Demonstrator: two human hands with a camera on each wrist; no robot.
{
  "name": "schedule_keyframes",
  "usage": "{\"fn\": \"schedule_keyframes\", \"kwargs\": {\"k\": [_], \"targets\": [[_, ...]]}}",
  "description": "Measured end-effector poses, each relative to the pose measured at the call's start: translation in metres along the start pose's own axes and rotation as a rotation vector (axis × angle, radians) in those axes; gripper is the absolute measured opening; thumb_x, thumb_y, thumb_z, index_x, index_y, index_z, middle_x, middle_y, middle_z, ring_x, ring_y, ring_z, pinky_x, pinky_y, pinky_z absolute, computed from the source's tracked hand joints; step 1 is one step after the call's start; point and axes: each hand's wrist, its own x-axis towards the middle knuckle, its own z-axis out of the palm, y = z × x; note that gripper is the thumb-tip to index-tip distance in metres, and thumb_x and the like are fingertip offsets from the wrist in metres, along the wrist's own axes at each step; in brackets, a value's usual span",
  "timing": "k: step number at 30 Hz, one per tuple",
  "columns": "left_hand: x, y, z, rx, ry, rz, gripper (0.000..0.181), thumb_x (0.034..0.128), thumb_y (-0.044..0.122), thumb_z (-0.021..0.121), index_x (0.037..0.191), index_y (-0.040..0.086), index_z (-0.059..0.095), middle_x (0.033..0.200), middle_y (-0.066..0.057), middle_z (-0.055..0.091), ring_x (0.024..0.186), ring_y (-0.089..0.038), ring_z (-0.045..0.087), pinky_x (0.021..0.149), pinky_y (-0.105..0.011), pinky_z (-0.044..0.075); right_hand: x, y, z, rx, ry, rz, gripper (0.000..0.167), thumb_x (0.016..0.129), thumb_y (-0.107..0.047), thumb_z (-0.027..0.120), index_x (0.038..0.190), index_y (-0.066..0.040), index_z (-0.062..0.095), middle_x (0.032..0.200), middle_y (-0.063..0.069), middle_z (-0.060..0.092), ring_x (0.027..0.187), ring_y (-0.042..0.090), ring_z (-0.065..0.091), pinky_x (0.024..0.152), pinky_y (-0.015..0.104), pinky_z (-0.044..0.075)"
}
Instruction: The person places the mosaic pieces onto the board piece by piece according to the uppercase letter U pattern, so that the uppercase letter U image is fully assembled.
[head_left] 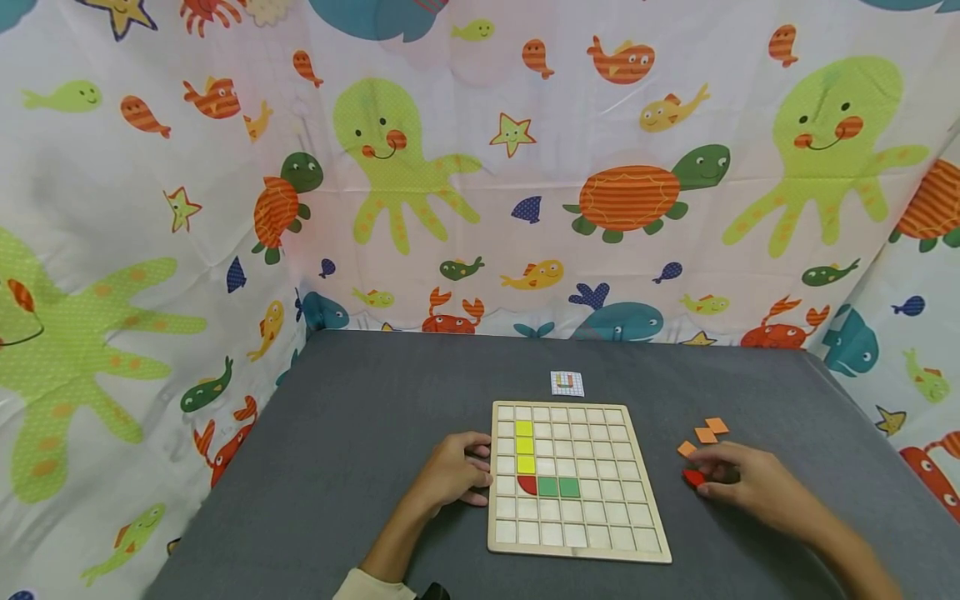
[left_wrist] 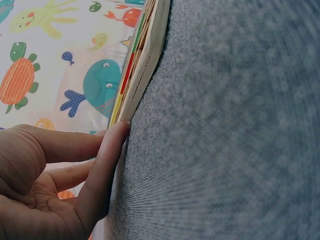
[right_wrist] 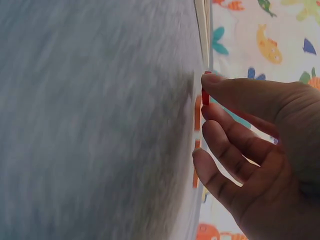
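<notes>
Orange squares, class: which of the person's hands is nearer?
Right. The right hand, pinching a red piece, is beside the orange squares; the left hand touches the left edge of the board.

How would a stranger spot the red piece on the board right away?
On the grey table, find the pale gridded board beside the left hand. Look directly below three yellow squares, left of two green squares. The red piece there has a rounded corner, unlike its square neighbours.
</notes>
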Motion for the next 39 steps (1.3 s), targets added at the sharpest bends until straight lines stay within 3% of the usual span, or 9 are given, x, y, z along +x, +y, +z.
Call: {"fn": "schedule_keyframes", "kwargs": {"k": [10,16,25,31,39], "targets": [[0.001,-0.002,0.0,0.001,0.005,-0.012,0.062,0.0837,-0.015,0.075,0.143,-0.004,0.06,0.123,-0.018,0.061,0.095,-0.023,0.069,0.061,-0.04,0.068,0.014,-0.026,0.016,0.059,-0.034,-0.13,0.034,0.09,-0.026,0.086,0.12,-0.013,0.077,0.103,-0.006,0.071,0.086,0.0,0.061,0.072,0.023,0.057],[0.001,-0.003,0.0,0.002,0.006,-0.014,0.062,0.0843,-0.014,0.076,0.143,-0.004,0.059,0.124,-0.018,0.061,0.095,-0.023,0.069,0.061,-0.04,0.068,0.022,-0.04,0.023,0.109,-0.071,-0.164,0.036,0.091,-0.023,0.084,0.123,-0.01,0.075,0.105,-0.004,0.07,0.088,0.003,0.06,0.073,0.023,0.055],[0.001,-0.003,0.0,0.008,0.003,-0.013,0.06,0.0847,-0.013,0.075,0.142,-0.004,0.06,0.123,-0.018,0.061,0.096,-0.023,0.07,0.061,-0.038,0.068,0.032,-0.058,0.035,0.13,-0.096,-0.226,0.036,0.089,-0.023,0.086,0.121,-0.009,0.075,0.095,-0.003,0.064,0.083,0.004,0.056,0.067,0.023,0.05],[0.001,-0.003,-0.001,-0.002,0.007,-0.01,0.062,0.0843,-0.014,0.075,0.143,-0.004,0.06,0.124,-0.018,0.061,0.097,-0.024,0.07,0.061,-0.04,0.068,0.035,-0.07,0.042,0.137,-0.09,-0.252,0.033,0.089,-0.017,0.085,0.119,-0.01,0.076,0.093,-0.002,0.064,0.082,0.004,0.055,0.066,0.022,0.051],[0.002,-0.002,0.0,0.002,0.002,-0.012,0.06,0.0848,-0.014,0.075,0.142,-0.005,0.06,0.123,-0.018,0.061,0.095,-0.022,0.07,0.061,-0.039,0.068,0.041,-0.079,0.048,0.165,-0.15,-0.267,0.038,0.09,-0.018,0.085,0.125,-0.008,0.074,0.096,-0.002,0.066,0.084,0.005,0.057,0.07,0.024,0.054]]}}
